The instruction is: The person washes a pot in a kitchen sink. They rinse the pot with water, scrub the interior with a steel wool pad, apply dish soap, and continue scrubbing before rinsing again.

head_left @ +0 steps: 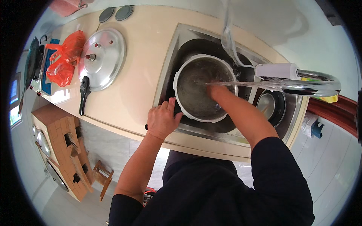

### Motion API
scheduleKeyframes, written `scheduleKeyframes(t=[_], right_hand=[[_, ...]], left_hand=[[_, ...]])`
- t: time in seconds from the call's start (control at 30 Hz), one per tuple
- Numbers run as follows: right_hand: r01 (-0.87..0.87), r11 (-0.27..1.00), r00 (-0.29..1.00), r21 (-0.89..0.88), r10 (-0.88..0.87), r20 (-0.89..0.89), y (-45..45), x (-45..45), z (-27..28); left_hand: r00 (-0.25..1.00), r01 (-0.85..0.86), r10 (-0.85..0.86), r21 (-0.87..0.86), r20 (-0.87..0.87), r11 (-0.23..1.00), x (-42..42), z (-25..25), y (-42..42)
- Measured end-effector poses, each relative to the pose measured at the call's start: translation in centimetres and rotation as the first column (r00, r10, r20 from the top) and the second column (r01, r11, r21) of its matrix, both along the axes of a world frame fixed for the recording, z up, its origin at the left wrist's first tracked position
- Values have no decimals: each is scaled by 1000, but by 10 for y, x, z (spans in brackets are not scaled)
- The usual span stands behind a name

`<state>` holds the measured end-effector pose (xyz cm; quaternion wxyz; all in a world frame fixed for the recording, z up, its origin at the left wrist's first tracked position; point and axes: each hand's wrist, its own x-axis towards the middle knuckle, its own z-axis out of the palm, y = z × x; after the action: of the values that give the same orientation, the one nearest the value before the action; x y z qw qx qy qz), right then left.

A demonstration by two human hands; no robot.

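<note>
A metal pressure cooker pot (193,99) with water in it stands in the left basin of the steel sink (167,70). My left hand (164,117) is closed around the pot's black handle, at the sink's front left edge. Inside the pot, my right hand (216,90) reaches into the water; its fingers are blurred and partly hidden, so whether it holds anything cannot be told. Water runs from the curved chrome faucet (311,87) into the pot, beside my right hand.
The pressure cooker lid (101,62) with its black handle (84,94) lies on the counter (138,65) at left, beside red plastic bags (69,50). Two round grey discs lie behind it. Metal bowls (267,104) sit in the right basin. A wooden stool (103,178) stands on the floor.
</note>
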<state>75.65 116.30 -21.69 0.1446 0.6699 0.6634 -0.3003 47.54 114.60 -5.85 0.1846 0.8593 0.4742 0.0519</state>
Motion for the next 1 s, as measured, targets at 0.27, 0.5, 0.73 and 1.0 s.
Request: scheduleKeyframes(t=[0.27,0.5,0.73,1.0], right_hand=[[-112,956,940,-271,13,-342,-6,-96,35],[-60,993,992,101,70,-105,40,-23,36],[-194,945,981,-263,192,-33,-20,-52,36],[-105,993,980,45,111,-167,41,-63,59]], left_hand=[[1000,6,-7,-14,-20,1000,0,-3,-1],[1000,-6,7,19,-17,1000,-1,-3,-2],[1000,-1,1,22,-7,1000,-2,-5,-3],[1000,9,-10,45,19,999,-5,-3,-4]])
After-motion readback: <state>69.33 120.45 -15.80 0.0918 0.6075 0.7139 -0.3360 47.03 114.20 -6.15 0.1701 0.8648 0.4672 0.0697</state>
